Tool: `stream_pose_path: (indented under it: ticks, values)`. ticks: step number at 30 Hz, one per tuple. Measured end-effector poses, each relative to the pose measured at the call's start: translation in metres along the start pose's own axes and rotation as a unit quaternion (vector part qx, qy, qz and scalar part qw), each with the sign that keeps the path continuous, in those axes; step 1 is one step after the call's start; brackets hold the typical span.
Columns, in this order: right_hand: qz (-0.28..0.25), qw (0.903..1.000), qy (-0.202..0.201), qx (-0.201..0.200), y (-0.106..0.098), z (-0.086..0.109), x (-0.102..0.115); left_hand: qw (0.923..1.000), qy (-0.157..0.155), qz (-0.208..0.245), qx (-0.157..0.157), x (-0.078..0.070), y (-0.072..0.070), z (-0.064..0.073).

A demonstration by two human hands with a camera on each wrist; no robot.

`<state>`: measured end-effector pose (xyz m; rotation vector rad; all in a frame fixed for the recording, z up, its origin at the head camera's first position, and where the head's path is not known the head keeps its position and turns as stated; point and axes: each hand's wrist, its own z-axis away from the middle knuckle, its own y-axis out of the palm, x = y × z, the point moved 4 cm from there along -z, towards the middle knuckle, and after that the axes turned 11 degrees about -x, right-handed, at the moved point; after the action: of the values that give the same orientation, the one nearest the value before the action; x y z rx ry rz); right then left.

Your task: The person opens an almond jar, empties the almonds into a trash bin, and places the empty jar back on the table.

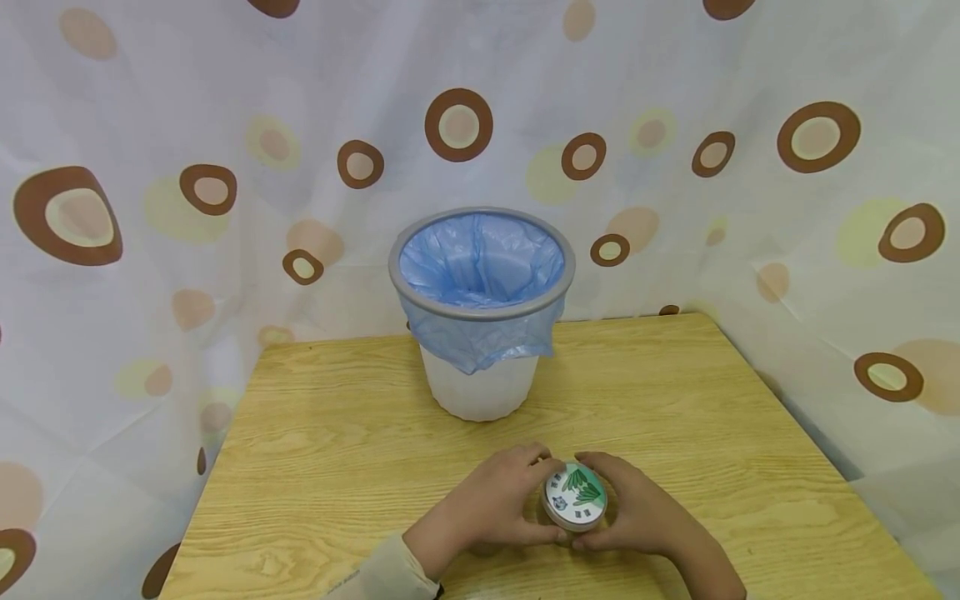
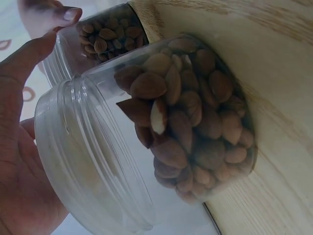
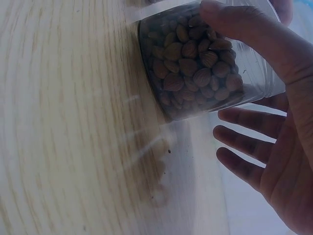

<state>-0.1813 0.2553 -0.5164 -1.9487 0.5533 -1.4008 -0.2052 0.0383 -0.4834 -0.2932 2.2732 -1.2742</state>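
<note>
A round clear jar (image 1: 576, 497) of almonds, its white lid label printed with green leaves, is between my two hands on the table. My left hand (image 1: 495, 498) holds its left side, thumb at the near edge and fingers at the far edge. From the other side my right hand (image 1: 636, 507) grips it, the thumb across the jar wall in the right wrist view and the other fingers spread. In the left wrist view a second clear jar (image 2: 186, 112) of almonds stands close by my left palm; the left hand hides it from the head view.
A white bin (image 1: 480, 387) with a grey rim and a blue bag liner (image 1: 480, 329) stands beyond the hands at the back of the wooden table (image 1: 322, 467). White curtains (image 1: 315, 100) with brown and yellow spots hang behind and on both sides.
</note>
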Motion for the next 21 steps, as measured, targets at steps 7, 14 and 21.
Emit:
stream_pose_path:
  ticks: [7,14,21]
  values:
    - [-0.006,0.9999,0.011,0.003,0.0011,0.0005,-0.0002,1.0,0.002,0.0,-0.002,-0.0028,-0.0014,-0.0009]
    - [0.003,0.9998,0.019,0.002,0.0025,0.0013,-0.0013,1.0,0.003,0.001,0.001,-0.0063,-0.0022,-0.0025]
    - [0.001,1.0,0.009,-0.002,0.0016,0.0013,-0.0011,0.9999,0.0,0.008,0.008,-0.0061,0.0003,-0.0051]
